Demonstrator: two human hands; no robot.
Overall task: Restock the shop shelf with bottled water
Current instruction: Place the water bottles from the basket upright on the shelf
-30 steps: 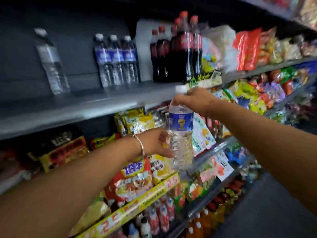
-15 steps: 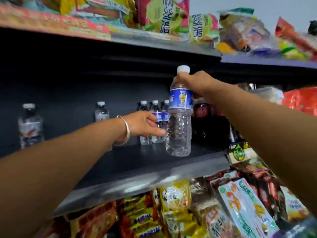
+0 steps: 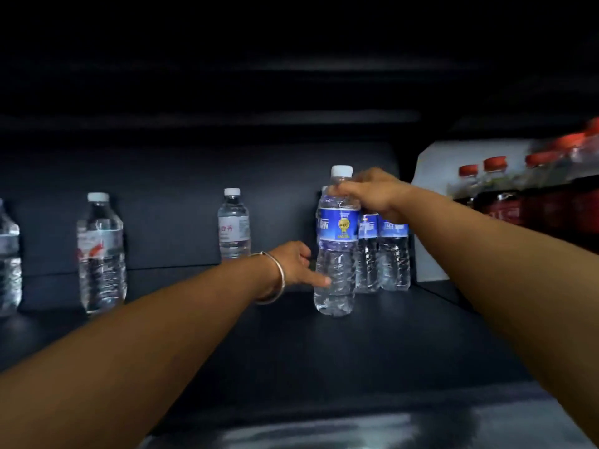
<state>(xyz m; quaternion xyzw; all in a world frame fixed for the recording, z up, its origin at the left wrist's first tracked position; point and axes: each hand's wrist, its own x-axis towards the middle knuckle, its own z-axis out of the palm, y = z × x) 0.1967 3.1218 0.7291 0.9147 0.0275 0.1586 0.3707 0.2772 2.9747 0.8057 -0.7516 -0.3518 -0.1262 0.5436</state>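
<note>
A clear water bottle [image 3: 337,254] with a blue label and white cap stands upright on the dark shelf [image 3: 291,358]. My right hand [image 3: 372,192] grips its neck just under the cap. My left hand [image 3: 296,264], with a metal bangle on the wrist, touches the bottle's lower body with an extended finger; the other fingers are curled. Right behind it stand matching blue-label bottles [image 3: 382,251] against the back wall.
Other water bottles stand along the shelf: a white-label one [image 3: 234,226], a red-marked one [image 3: 101,254] and one at the left edge [image 3: 8,260]. Red-capped cola bottles [image 3: 525,196] fill the right side beyond a white divider [image 3: 431,202]. The shelf's metal front lip [image 3: 324,432] runs below.
The bottle has gone from below shelf level up onto the shelf, in front of the blue-label row. Both hands followed it, and the view now looks straight into the shelf.
</note>
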